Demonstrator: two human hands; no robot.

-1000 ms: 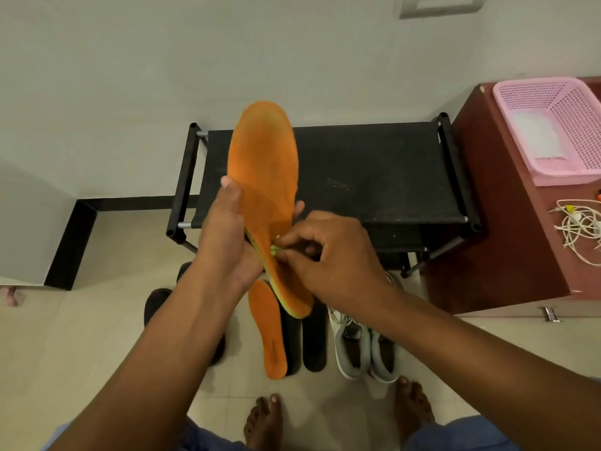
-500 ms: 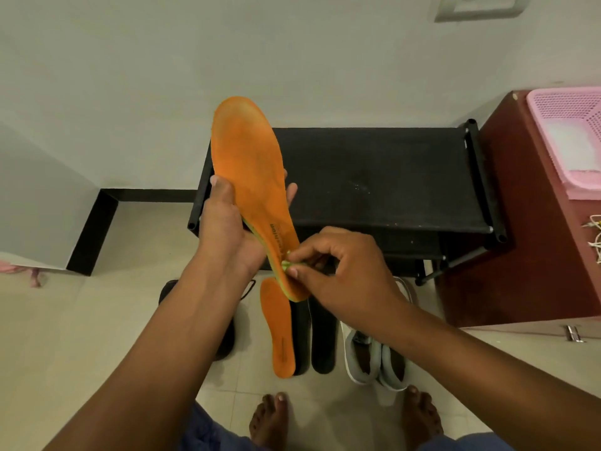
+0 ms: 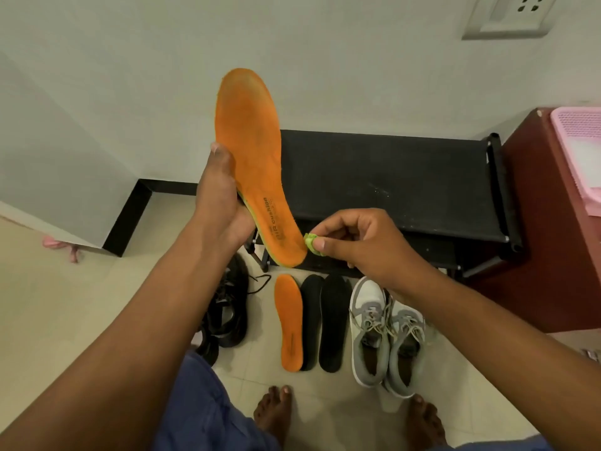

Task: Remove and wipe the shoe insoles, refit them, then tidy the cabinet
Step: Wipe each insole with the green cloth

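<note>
1. Your left hand (image 3: 224, 203) grips the orange insole (image 3: 252, 157) along its left edge near the middle. It stands toe up in front of the wall, its heel hanging over the front edge of the black shoe rack (image 3: 390, 177).
2. Your right hand (image 3: 361, 242) pinches a small green wad (image 3: 312, 244) between thumb and fingertips, just beside the insole's heel; whether they touch is unclear.
3. The insole looks light, thin and bendy, likely foam. Judged so, it would flop if gripped at one end; a hold near the middle, as now, should steady it under wiping pressure.
4. On the floor below lie a second orange insole (image 3: 289, 320) and two black insoles (image 3: 322, 320), side by side and touching.
5. Grey sneakers (image 3: 383, 333) sit just right of them; black shoes (image 3: 227, 307) lie to the left.
6. The rack's top is bare. A red-brown cabinet (image 3: 536, 222) stands close on the right.
7. Open floor lies to the left; your bare feet stand near the insoles.
</note>
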